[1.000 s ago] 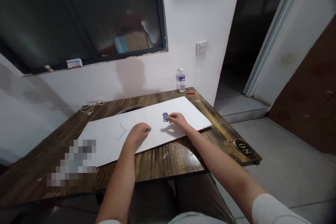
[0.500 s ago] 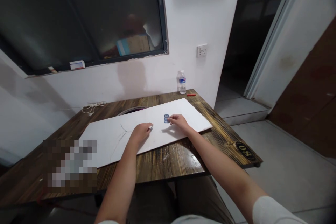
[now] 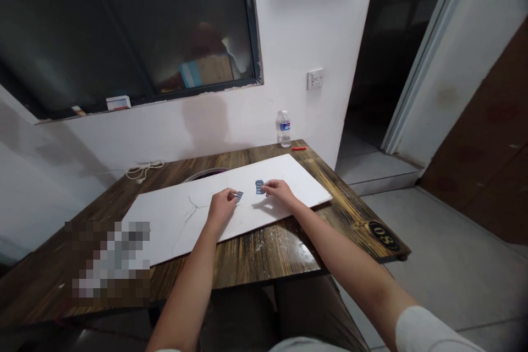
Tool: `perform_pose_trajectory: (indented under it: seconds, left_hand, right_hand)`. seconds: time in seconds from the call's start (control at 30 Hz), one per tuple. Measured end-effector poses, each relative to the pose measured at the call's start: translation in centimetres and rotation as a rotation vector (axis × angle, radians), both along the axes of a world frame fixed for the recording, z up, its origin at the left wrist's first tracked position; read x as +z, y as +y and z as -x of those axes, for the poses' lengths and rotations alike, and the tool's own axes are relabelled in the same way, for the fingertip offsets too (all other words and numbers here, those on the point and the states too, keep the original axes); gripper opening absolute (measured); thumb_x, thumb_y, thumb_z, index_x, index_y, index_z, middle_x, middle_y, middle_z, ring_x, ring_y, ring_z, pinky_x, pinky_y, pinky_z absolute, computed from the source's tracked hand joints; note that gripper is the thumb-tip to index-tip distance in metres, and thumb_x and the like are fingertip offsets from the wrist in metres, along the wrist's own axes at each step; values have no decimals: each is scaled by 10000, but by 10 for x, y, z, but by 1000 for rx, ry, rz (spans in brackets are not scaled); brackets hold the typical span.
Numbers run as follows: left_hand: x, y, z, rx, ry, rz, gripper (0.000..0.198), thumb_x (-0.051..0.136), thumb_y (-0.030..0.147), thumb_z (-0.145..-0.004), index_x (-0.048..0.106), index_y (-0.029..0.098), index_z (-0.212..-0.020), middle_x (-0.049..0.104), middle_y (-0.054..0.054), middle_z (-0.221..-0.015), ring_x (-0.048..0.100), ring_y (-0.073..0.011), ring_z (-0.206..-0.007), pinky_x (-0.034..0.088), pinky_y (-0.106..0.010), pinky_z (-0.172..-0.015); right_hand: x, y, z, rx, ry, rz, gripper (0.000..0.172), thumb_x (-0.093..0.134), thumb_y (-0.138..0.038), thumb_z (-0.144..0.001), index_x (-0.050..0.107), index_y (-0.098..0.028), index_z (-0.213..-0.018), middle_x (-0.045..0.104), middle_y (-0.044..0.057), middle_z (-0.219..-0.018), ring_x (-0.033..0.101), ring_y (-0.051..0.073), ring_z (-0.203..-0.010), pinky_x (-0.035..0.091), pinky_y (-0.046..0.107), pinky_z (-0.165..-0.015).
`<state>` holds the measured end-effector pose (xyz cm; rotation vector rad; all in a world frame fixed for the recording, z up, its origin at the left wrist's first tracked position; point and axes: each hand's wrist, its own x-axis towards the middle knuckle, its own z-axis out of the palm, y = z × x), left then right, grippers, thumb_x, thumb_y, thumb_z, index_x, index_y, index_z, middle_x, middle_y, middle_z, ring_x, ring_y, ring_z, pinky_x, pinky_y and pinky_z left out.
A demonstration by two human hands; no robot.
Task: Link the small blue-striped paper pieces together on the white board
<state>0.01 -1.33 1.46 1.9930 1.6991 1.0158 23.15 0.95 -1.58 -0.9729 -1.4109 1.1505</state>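
Blue-striped piece (image 3: 239, 195) is held pinched at the fingertips of the left hand (image 3: 223, 208), with the fingers drawn narrowly together and the piece showing just beyond them. A second blue-striped piece (image 3: 259, 187) is touched at its edge by the fingertips of the right hand (image 3: 280, 192); whether it is gripped or merely pressed down cannot be told. Both pieces are kept above or against the far-middle part of a white board (image 3: 165, 225), a short gap being left between them, and the hands are held just apart. Thin crack-like lines (image 3: 192, 209) are marked on the board to the left of the left hand.

The board is laid slantwise across a dark-stained wooden table (image 3: 264, 250), and its near-left part is hidden by a pixelated patch (image 3: 107, 261). A dark round rim (image 3: 205, 172) is partly covered by the board's far edge. At the table's far-right corner, a plastic water bottle (image 3: 284, 129) is stood upright, with a small red stick (image 3: 299, 148) laid just beside it. A white cord (image 3: 144, 170) is left along the far-left edge. A round black plate marked "08" (image 3: 383, 235) is fixed near the right edge.
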Motion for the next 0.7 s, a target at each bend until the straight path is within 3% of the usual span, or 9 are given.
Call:
perform_pose_trajectory:
  seconds: [0.13, 0.27, 0.37, 0.5, 0.7]
  left_hand:
    - [-5, 1, -13, -87, -518, 186, 327, 810, 351, -555, 663, 160, -776, 710, -58, -701, 688, -223, -690, 525, -339, -680]
    - [-7, -3, -24, -127, -732, 258, 426, 862, 406, -510, 661, 146, -782, 723, -79, -739, 701, -228, -707, 548, -366, -716]
    - [-10, -4, -29, -121, -763, 238, 439, 861, 429, -522, 670, 136, -787, 727, -85, -750, 702, -218, -719, 547, -350, -731]
    - [-16, -2, -32, -110, -658, 188, 437, 851, 458, -517, 695, 133, -765, 729, -91, -753, 685, -217, -716, 527, -315, -666]
    - [-17, -2, -34, -121, -567, 149, 389, 828, 467, -539, 704, 147, -722, 731, -83, -750, 666, -201, -704, 492, -287, -638]
  right_hand:
    - [-2, 0, 2, 21, -26, -30, 293, 706, -448, -657, 699, -162, -721, 658, 16, -638, 570, 134, -579, 432, 260, -621]
    - [-4, 0, 4, 44, -37, -41, 302, 719, -449, -658, 715, -158, -735, 662, 17, -628, 577, 137, -585, 430, 257, -619]
    - [-5, 0, 6, 81, -41, -40, 328, 727, -469, -656, 723, -154, -746, 665, 18, -621, 582, 139, -588, 425, 252, -611]
    - [-6, -2, 9, 134, -46, -34, 346, 747, -476, -636, 730, -149, -747, 672, 19, -623, 588, 142, -597, 428, 251, -612]
    - [-6, -4, 12, 137, -114, -102, 254, 736, -402, -676, 735, -156, -739, 700, 24, -666, 617, 160, -650, 436, 253, -634]
